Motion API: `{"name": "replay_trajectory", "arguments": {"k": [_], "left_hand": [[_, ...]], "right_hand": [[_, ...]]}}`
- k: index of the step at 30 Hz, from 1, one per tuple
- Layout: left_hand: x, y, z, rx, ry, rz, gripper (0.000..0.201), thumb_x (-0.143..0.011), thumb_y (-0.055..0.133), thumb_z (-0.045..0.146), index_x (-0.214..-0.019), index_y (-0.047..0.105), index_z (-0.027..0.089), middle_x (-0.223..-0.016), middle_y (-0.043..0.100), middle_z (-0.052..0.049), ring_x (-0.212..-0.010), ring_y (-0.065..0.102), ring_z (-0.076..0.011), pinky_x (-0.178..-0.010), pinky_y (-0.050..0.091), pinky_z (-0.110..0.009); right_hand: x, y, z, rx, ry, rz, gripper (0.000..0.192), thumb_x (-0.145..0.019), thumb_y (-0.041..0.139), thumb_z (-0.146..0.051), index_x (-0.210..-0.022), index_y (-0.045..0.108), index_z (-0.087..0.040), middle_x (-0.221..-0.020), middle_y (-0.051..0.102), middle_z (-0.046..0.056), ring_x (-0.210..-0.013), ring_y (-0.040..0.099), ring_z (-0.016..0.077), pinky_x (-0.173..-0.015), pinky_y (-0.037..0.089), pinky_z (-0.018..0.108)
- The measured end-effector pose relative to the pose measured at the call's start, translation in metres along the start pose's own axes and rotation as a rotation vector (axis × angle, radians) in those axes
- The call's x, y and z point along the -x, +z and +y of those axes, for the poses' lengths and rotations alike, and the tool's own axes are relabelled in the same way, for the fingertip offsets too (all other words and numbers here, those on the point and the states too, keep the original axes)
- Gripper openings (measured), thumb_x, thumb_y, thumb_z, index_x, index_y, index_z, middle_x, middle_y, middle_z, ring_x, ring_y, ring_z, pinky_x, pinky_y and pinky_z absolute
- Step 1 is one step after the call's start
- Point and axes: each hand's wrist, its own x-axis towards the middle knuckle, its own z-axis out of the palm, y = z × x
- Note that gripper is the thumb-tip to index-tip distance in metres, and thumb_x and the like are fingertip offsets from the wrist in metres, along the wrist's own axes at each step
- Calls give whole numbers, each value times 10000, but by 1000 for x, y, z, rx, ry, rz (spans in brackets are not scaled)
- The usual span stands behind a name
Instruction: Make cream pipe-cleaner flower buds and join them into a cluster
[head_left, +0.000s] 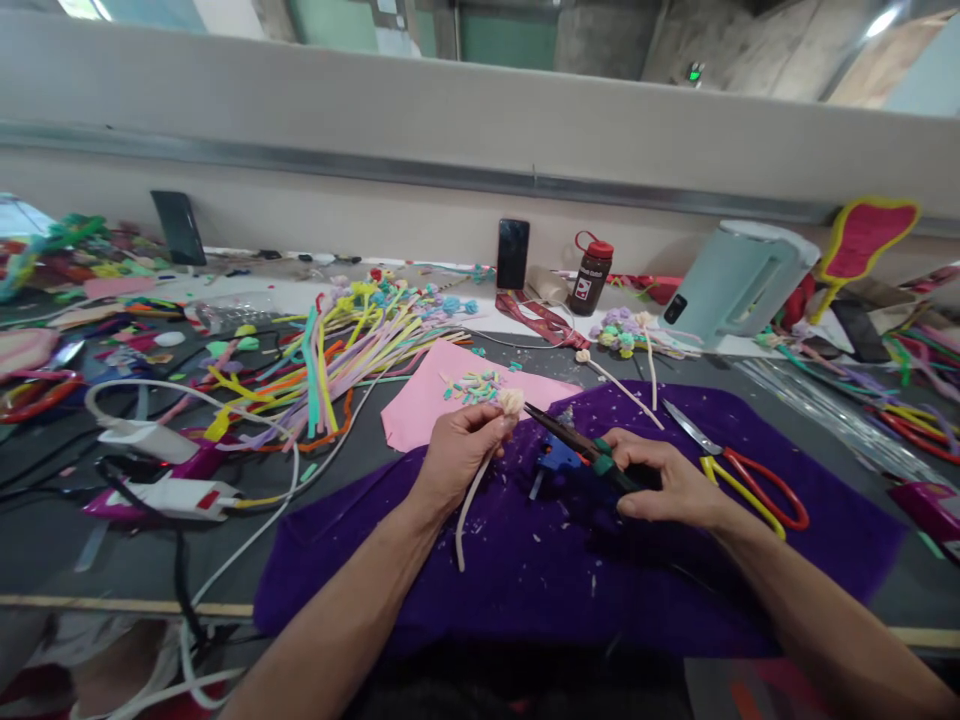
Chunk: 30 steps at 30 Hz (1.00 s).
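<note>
Head view, watched remotely: I have the left hand (461, 450) pinching a cream flower head (511, 402) between thumb and fingers, above the purple cloth (360, 560), a cream stem (465, 520) trailing below; right hand (667, 475) is gripping dark pliers (566, 435), tips right by the flower head, contact I can't tell. Beyond the left hand I see a pink sheet (409, 405) with small coloured bits (480, 387); scissors (757, 485) with red and yellow handles lie right of the right hand.

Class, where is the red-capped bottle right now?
In the head view, the bottle stands right of centre near the back wall, between a propped phone and the pale-blue kettle.
</note>
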Motion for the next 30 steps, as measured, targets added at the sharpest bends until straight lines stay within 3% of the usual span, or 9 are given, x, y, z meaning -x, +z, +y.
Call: {"name": "replay_trajectory", "arguments": {"k": [14, 22, 30], "left_hand": [[2, 0, 4, -105, 76, 45, 208, -641, 685, 342, -595, 631, 146, -499, 508, 43, -472, 417, -70, -474, 314, -195], [0, -2, 4, 40, -43, 23, 210, -616, 710, 340, -650, 650, 141, -560, 574, 15, -454, 462, -66, -453, 353, -190], [1, 0, 6, -20, 12, 33, 200, -633, 696, 334, -623, 644, 141, -497, 535, 33, -441, 430, -64, -443, 323, -190]], "right_hand": [[-1, 3, 1, -22, -21, -15, 279, -685, 653, -373, -680, 459, -173, -851, 491, 38, -767, 446, 174, -687, 372, 309], [0, 5, -2, -28, -21, -5, 257, -699, 636, -350, -693, 446, -177, -857, 479, 37, -768, 431, 171, -691, 352, 306], [-1, 6, -2, -56, -15, -36, 246, -700, 636, -339, -689, 449, -179, -856, 475, 34, -774, 435, 172, -696, 352, 301]]}}
